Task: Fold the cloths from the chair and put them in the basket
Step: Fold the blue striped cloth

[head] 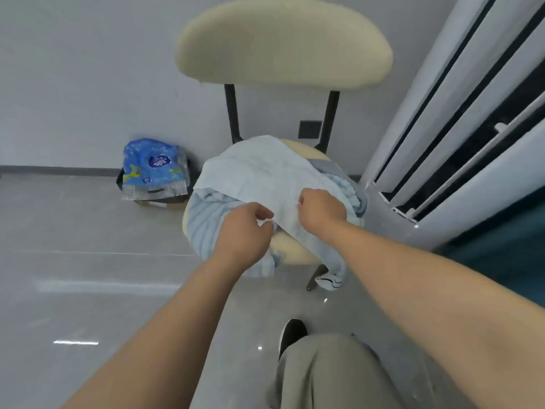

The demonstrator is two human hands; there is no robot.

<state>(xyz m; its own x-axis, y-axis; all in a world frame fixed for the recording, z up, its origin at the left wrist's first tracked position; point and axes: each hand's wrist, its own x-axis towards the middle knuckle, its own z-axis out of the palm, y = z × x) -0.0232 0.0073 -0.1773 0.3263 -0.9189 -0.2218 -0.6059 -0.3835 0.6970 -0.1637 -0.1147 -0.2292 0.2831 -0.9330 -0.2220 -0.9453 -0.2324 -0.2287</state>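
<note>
A cream chair [283, 45] with black posts stands in front of me, and a pile of cloths lies on its seat. On top is a pale blue towel [259, 169]. Under it lie a blue striped cloth [206, 222] at the left and a grey-blue ribbed cloth [345, 184] at the right. My left hand [244, 231] pinches the towel's near edge. My right hand [321, 211] grips the same edge a little to the right. One corner of the towel hangs off the seat's front right. No basket is in view.
A blue plastic pack [153, 169] sits on the floor against the wall, left of the chair. A white sliding window frame [460, 113] runs along the right. My leg and dark shoe [292, 332] are below the chair on the grey tile floor.
</note>
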